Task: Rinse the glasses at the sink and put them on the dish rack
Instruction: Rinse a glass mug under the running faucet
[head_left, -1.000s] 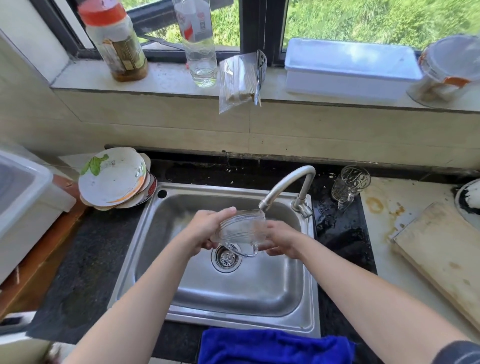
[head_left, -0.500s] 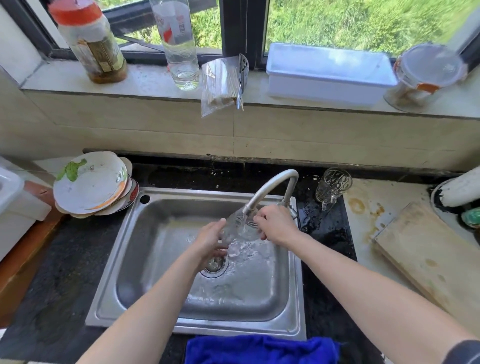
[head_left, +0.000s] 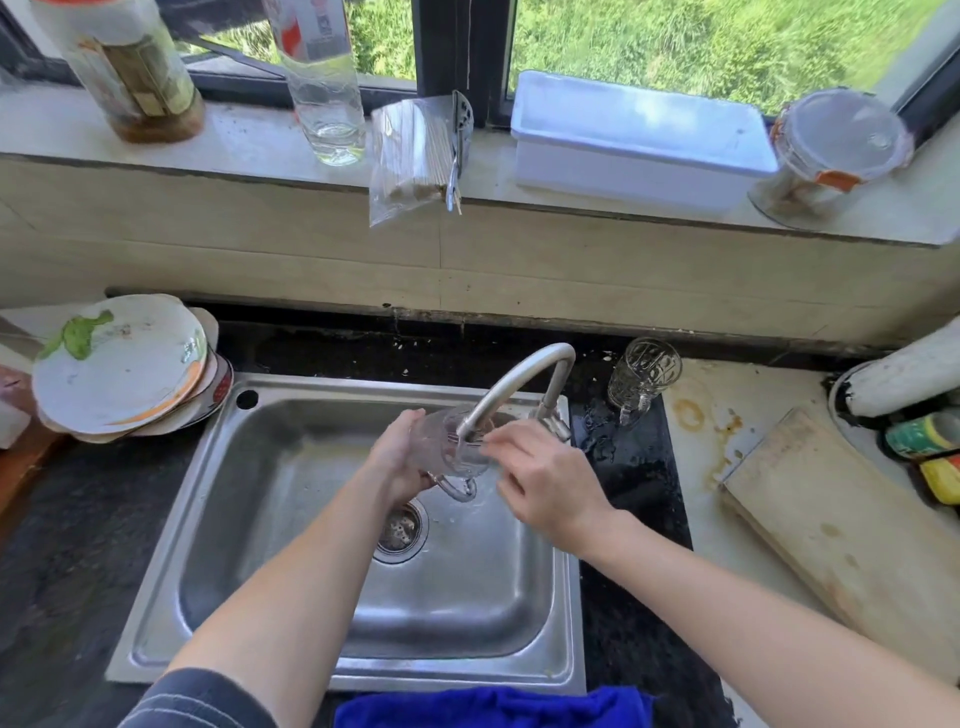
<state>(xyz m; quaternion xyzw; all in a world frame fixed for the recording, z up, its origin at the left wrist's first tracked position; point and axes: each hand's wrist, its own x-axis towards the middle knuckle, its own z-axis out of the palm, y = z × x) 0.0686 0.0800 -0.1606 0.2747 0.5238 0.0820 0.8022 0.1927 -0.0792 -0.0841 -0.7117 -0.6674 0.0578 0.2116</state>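
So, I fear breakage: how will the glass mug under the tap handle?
Likely slippery: the glass mug sits under the faucet, held by the left hand. Probably fragile against the steel sink. Its handle should aid grip.

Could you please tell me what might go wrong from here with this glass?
The glass has its mouth right at the faucet spout, so a jerk could chip the rim. The left hand grips it above the steel sink while the right hand only touches the rim; a slip could break it.
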